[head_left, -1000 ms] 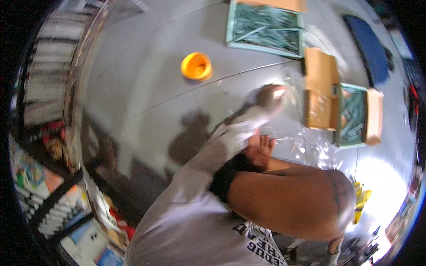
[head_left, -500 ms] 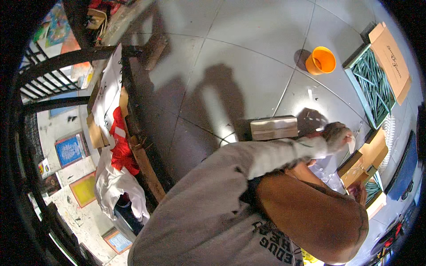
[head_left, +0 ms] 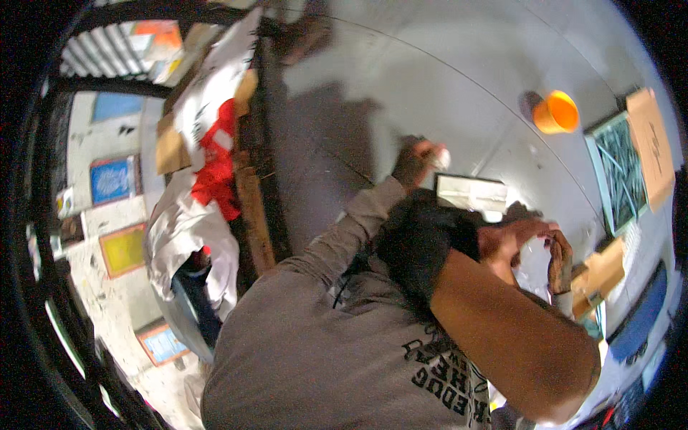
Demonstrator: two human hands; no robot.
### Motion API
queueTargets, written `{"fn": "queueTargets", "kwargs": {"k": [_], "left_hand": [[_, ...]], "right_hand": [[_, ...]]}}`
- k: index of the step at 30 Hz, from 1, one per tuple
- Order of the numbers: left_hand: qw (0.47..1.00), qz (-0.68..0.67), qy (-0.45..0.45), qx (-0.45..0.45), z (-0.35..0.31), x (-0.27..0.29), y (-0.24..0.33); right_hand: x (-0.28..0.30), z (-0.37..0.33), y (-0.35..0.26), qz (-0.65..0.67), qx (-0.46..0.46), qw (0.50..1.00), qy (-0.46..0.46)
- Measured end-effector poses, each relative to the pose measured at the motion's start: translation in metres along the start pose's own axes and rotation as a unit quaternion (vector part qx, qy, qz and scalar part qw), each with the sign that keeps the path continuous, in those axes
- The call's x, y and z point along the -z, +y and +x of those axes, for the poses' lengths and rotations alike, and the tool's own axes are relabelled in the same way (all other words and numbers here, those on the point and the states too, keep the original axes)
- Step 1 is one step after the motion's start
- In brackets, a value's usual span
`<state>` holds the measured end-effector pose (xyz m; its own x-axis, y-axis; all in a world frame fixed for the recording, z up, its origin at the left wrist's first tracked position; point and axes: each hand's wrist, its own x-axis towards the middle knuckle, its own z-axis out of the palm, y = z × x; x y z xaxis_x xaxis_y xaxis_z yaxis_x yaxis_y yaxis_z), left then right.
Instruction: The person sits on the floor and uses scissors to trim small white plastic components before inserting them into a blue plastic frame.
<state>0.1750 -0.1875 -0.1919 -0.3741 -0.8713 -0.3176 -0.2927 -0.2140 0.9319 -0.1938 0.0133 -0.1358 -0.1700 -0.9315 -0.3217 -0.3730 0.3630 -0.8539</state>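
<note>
My left hand [head_left: 419, 159], at the end of a grey sleeve, is closed on a small white roundish piece. That white piece [head_left: 443, 159] sticks out at the fingertips, just above the left end of a pale rectangular block [head_left: 469, 193] on the floor. Farther right, my right hand [head_left: 560, 259] is up with curled, blurred fingers, beside my bent bare leg [head_left: 512, 330]. What it holds, if anything, cannot be made out. Whitish crumpled material [head_left: 532, 266] lies partly hidden below it, near an open brown cardboard box [head_left: 598, 276].
An orange cup [head_left: 556, 112] stands on the grey tile floor [head_left: 430, 86]. Many thin teal sticks fill an open box [head_left: 620, 172] at right. On the left, a dark metal frame, red and white cloth [head_left: 215, 175], a wooden plank [head_left: 254, 218] and framed pictures line the side.
My left hand has swung from the right, near the cardboard box, leftward to the pale block. My right hand has come up away from the box. The whole view has shifted.
</note>
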Motion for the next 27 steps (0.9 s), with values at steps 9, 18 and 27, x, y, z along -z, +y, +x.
{"fn": "queueTargets", "kwargs": {"k": [9, 18, 27], "left_hand": [[0.995, -0.086, -0.036, 0.043, -0.032, -0.032, -0.042], [0.998, 0.025, -0.015, 0.055, -0.033, -0.033, -0.030], [0.992, -0.009, -0.072, 0.104, -0.052, -0.025, 0.012]], "right_hand": [[-0.080, 0.056, -0.012, 0.228, -0.062, 0.967, -0.092], [-0.122, 0.093, 0.069, 0.132, 0.036, 0.983, -0.118], [-0.105, 0.071, 0.042, 0.161, -0.038, 0.978, -0.125]]}}
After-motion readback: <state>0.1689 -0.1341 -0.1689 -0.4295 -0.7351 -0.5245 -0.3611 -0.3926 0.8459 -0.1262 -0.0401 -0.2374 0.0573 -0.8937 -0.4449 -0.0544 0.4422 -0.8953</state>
